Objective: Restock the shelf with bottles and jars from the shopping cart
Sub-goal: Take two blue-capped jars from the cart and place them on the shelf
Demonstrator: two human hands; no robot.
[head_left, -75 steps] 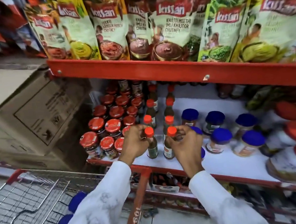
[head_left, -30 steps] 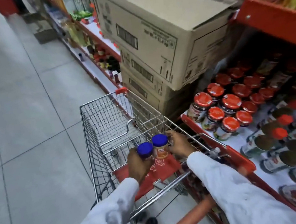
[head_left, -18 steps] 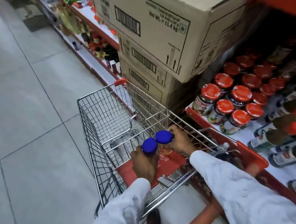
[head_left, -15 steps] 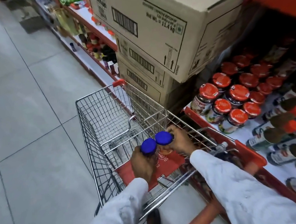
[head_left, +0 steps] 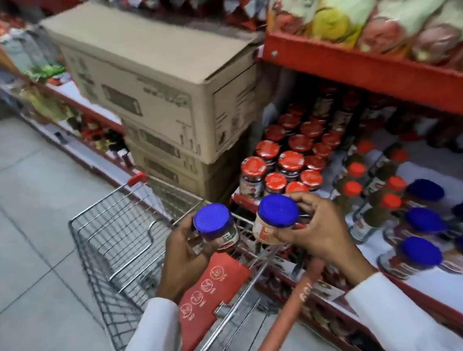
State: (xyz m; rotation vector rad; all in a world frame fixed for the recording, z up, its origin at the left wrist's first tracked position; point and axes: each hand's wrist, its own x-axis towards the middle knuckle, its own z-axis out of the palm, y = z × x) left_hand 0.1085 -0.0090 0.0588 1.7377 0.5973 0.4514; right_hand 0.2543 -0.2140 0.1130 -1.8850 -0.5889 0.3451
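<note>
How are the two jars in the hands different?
The left hand holds a jar with dark red contents and a green-and-red label; the right hand holds a jar with pale, creamy contents and an orange mark. The right jar tilts more. Both have blue lids.

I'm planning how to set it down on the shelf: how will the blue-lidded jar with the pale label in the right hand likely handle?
The blue-lidded jar with the pale label, gripped by the right hand, looks rigid and smooth-sided, so probably somewhat slippery. Squat and broad, it should stand steadily, like the blue-lidded jars already on the shelf.
</note>
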